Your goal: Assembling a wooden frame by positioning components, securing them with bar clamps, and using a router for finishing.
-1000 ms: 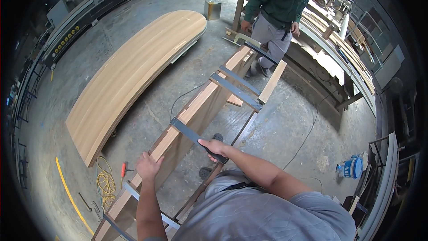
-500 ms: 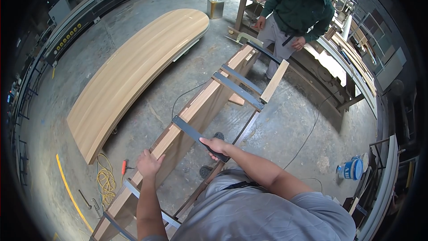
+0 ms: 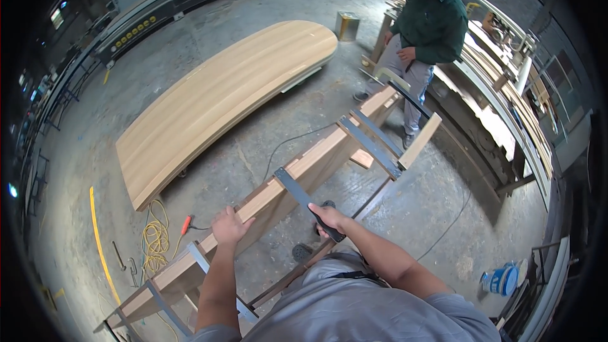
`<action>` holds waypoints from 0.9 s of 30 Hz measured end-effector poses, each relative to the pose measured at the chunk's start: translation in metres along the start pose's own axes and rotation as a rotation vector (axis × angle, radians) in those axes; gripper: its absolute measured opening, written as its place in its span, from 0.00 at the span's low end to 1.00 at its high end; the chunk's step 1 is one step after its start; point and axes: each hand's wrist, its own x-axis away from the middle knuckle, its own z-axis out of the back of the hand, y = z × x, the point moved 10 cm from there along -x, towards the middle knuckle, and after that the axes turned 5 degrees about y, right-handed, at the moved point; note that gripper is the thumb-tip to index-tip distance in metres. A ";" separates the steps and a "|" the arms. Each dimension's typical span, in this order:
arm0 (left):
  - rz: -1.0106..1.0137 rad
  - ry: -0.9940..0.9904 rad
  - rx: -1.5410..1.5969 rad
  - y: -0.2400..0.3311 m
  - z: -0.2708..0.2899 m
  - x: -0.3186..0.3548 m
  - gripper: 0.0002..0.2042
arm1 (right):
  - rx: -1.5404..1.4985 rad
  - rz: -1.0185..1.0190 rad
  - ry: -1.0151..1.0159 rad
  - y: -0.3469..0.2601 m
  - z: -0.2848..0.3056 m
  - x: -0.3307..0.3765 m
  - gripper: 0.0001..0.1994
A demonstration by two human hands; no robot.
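A long wooden beam (image 3: 310, 159) runs slantwise in front of me, from the lower left toward the upper right. Several dark metal bar clamps lie across it. My right hand (image 3: 328, 218) is closed round the lower part of one bar clamp (image 3: 292, 188), near its black end. My left hand (image 3: 230, 225) rests on the beam's top face, fingers stretched out and nothing held. Further along the beam are another clamp (image 3: 370, 147) and, at its far end, a pale wood strip (image 3: 421, 141) against the clamp ends.
A large rounded wooden tabletop (image 3: 221, 101) lies beyond the beam. A co-worker in a green shirt (image 3: 432, 22) stands at the far end. On the floor are a yellow cord (image 3: 154, 240), an orange-handled tool (image 3: 186, 224), a metal can (image 3: 348, 27) and a blue-and-white bucket (image 3: 500, 280).
My view has shifted, so the scene sits further right. Both hands keep their places on the beam and clamp. The co-worker has turned and changed stance, one hand now held at the waist.
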 end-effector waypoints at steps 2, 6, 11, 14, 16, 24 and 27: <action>-0.014 -0.014 0.000 0.000 0.000 0.001 0.34 | 0.013 0.000 0.004 -0.002 -0.001 0.004 0.30; -0.013 -0.025 0.081 -0.001 0.009 0.004 0.35 | 0.013 -0.028 -0.004 0.010 0.000 -0.006 0.31; 0.019 -0.098 0.046 -0.007 0.002 0.005 0.35 | -0.012 0.010 0.003 0.006 -0.001 -0.001 0.30; 0.011 -0.085 0.043 -0.010 -0.003 0.006 0.35 | 0.043 0.020 -0.020 0.005 -0.002 -0.003 0.31; 0.003 -0.020 0.072 -0.011 -0.003 0.006 0.36 | 0.039 0.017 -0.026 0.005 -0.002 -0.006 0.31; 0.012 -0.017 0.121 -0.015 0.000 0.009 0.36 | 0.066 -0.024 0.015 0.018 0.007 -0.018 0.33; 0.016 -0.029 0.117 -0.018 -0.004 0.010 0.37 | 0.056 -0.018 -0.006 0.013 0.000 -0.010 0.34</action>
